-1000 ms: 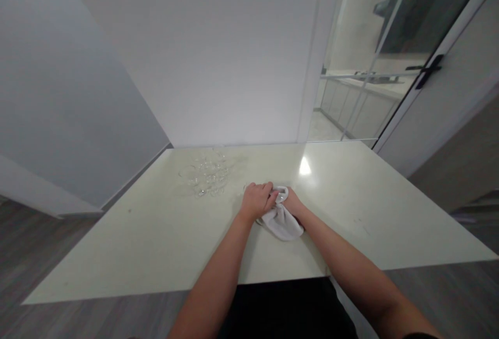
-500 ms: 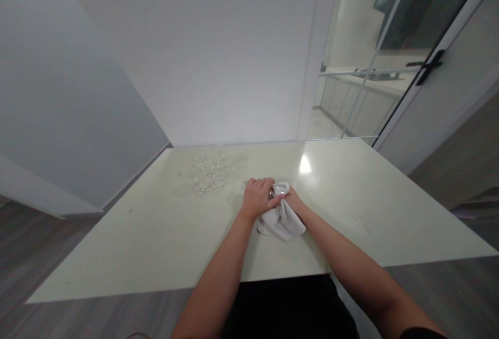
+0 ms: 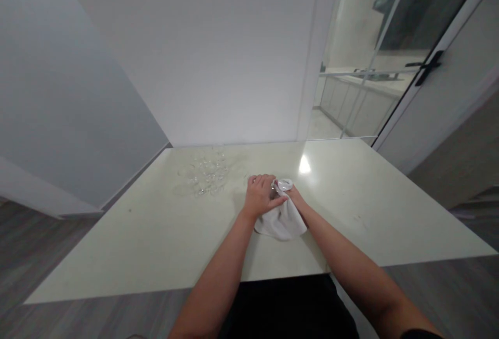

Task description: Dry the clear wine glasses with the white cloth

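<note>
Pale, glossy table [image 3: 156,245] beneath, a white cloth [image 3: 281,224] bunches on the near side of a person's left hand [image 3: 258,196] and right hand [image 3: 295,196], which sit close together. The left curls over a clear object [image 3: 273,191] between them; cloth partly hides the right, its grip impossible to tell. Beyond, to their left, lie clear pieces [image 3: 210,173]; farther off, a white wall [image 3: 234,79].

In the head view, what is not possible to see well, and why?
Right hand, head view: fingers mostly hidden by the white cloth.
Clear object, head view: shape mostly covered by the left hand and cloth.
Clear pieces on the table, head view: too small and see-through to count.
Black sleeve, head view: cut off by the bottom edge.
</note>
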`<state>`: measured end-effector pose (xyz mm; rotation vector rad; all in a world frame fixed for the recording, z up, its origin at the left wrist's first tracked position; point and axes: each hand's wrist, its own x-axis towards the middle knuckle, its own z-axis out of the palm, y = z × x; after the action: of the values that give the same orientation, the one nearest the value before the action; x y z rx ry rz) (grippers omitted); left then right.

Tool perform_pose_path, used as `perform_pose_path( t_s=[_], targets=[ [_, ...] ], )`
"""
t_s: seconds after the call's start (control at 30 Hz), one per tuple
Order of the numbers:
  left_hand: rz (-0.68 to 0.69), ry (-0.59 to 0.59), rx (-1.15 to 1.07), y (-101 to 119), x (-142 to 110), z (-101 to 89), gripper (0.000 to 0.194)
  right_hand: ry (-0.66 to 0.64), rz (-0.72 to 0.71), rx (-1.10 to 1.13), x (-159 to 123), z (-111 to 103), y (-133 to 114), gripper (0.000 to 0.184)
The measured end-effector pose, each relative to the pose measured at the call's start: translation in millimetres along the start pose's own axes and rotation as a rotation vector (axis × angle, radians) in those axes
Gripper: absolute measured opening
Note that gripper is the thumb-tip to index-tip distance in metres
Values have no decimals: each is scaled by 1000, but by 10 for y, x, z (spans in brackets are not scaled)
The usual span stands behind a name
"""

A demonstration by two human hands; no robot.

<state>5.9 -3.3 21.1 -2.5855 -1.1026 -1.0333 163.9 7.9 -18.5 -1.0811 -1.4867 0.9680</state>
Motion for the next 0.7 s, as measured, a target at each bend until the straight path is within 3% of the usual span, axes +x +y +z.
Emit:
perform_pose_path(
  t_s=[0.13,0.23,0.37,0.5,0.6,0.7],
  targets=[
    [-32,-230,9,-24,-30,23,51,-112,-140,-362,-151,-65,-176,22],
    [-65,-314,33,-22,-52,24,50,-34,-162,-571,-262,-106,-337,19],
    [-53,-193,-24,10,-47,25,55,9,-182,-461,-243,-118,-346,18],
    [39,-41,-72,39,-16,30,59,84,1,-198,-87,-93,-157,18],
    [44,-74,-46,34,-13,28,53,51,10,-211,-44,-89,-90,16],
    [-3,-203,-21,9,-47,25,44,-64,-145,-400,-122,-107,-160,14]
  ],
)
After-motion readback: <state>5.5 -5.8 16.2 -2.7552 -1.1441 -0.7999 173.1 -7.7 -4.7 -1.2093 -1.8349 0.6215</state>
